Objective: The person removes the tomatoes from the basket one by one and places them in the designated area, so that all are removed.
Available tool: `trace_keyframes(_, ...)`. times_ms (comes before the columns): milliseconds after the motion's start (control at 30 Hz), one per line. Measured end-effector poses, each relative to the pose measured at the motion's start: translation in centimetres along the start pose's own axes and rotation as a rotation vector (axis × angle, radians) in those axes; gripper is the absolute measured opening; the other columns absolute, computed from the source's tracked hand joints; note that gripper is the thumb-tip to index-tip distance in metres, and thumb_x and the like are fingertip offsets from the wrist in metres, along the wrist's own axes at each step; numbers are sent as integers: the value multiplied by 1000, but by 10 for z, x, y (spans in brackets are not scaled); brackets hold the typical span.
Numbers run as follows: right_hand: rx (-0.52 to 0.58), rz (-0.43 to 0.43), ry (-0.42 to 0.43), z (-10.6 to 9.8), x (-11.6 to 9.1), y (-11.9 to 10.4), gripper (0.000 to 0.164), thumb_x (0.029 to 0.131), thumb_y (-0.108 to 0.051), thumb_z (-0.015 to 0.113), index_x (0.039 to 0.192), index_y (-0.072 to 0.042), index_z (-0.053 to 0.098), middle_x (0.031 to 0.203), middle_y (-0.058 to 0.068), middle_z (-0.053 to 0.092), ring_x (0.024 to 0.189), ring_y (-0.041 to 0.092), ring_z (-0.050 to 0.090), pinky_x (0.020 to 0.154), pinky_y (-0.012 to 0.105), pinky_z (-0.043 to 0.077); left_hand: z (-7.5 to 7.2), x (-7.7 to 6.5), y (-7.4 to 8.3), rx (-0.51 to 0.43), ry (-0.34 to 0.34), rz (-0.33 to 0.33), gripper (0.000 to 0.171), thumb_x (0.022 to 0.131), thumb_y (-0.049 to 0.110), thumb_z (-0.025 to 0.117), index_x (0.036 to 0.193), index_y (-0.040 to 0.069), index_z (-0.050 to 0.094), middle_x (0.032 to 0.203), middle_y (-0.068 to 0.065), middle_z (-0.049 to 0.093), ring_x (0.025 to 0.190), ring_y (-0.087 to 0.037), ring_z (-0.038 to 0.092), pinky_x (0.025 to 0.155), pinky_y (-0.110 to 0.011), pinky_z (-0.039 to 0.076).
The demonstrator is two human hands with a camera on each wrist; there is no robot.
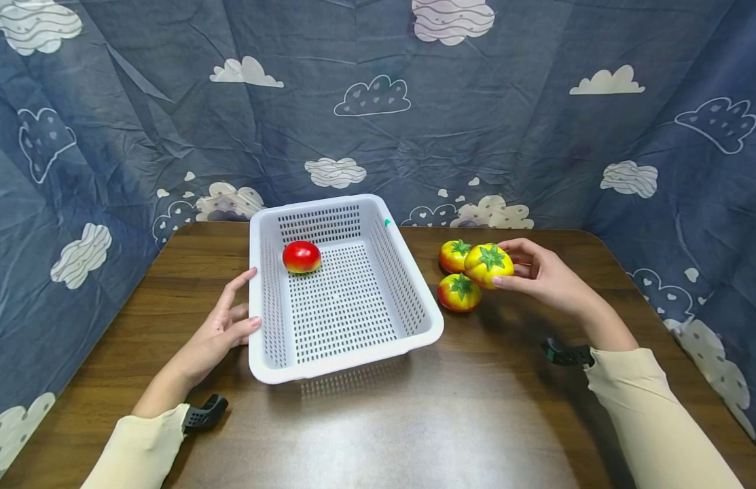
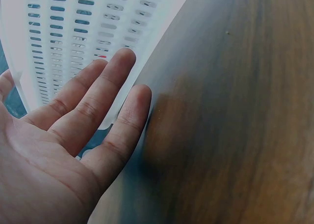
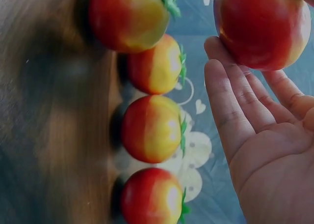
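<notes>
My right hand [image 1: 533, 275] pinches a red-and-yellow tomato [image 1: 489, 265] with a green leafy top, raised over the right part of the table. In the right wrist view, thumb and fingertips hold the tomato [image 3: 262, 27] while the other fingers stretch out below it. Beside it lie more tomatoes [image 1: 459, 293], partly covered by the held one; the right wrist view shows several in a row. On the left, my left hand [image 1: 215, 329] has its fingers extended and touches the left rim of a white perforated basket [image 1: 347, 363]. A red tomato [image 1: 301, 257] lies inside, towards the back left.
The basket stands at the middle of a brown wooden table [image 1: 378, 435]. A blue curtain [image 1: 329, 136] with cloud prints hangs behind the table and along both sides. Black bands [image 1: 205, 412] are on both wrists, at the ends of cream sleeves.
</notes>
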State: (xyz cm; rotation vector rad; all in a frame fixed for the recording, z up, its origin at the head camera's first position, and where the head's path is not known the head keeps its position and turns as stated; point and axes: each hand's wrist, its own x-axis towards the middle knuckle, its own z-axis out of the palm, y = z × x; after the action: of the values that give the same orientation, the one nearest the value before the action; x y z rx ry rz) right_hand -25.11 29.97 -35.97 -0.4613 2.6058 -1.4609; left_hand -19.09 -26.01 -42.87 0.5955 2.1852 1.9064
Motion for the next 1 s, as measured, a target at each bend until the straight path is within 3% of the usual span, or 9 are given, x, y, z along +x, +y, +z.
trace_keyframes(300,27,-29,19,-3,-7,12,55,99,-5,75,146,2,47,123,-14,65,106,-4,71,86,16,59,0,0,-1,-3,2,3,80,110,6,50,172,33,8,142,-30,51,112,-13,72,89,-33,64)
trace_keyframes(633,6,2,30,-10,-11,27,58,98,-5,75,147,4,44,121,-12,63,105,-5,69,87,14,58,0,-1,-1,-15,3,2,80,110,5,50,172,33,8,145,-32,47,114,-12,71,90,-33,64)
trace_keyframes(867,-66,56,31,-15,-15,34,60,101,-12,74,150,6,43,138,18,57,104,-9,64,87,10,55,1,0,0,-15,-2,3,80,110,5,50,172,33,7,148,-35,44,115,-12,71,90,-32,63)
trace_keyframes(1000,-82,84,24,-16,-16,40,61,102,-14,73,151,6,42,144,26,53,104,-11,62,87,9,54,0,0,0,-13,-1,4,80,110,5,50,172,33,8,148,-35,44,115,-12,71,90,-32,64)
